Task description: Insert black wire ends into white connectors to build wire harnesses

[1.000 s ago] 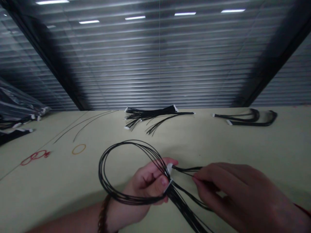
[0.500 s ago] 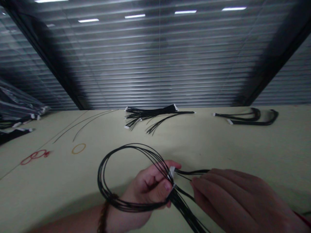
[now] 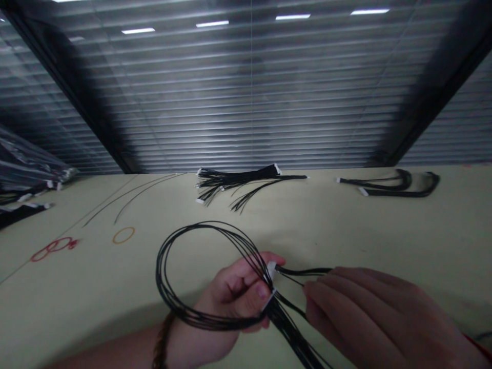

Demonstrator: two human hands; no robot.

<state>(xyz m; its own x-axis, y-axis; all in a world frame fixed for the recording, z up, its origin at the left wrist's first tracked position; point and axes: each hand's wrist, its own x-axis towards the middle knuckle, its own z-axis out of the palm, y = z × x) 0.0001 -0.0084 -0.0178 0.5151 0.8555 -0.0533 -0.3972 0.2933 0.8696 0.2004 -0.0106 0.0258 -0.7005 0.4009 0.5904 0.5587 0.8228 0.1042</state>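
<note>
The left hand's fingers [image 3: 260, 291] pinch the connectors [image 3: 271, 269], looped black wires [image 3: 158, 277] beside them; the right hand's fingers [image 3: 306, 288] pinch one thin wire [image 3: 292, 279], all above the tabletop [image 3: 154, 266].

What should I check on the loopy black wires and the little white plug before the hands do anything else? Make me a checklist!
1. Left hand has the loop of black wires: ok, held between thumb and fingers.
2. White connector steady: ok, it sits at the left fingers.
3. Right hand has the thin single wire: ok, the wire runs to its fingertips.
4. That wire pushed fully into the connector: cannot tell, too small to see.
5. No wires crossing the connector: not ok, some of the loop's wires run across its edge.
6. Orange rubber band out of the way: ok, it lies apart from both hands.
</note>
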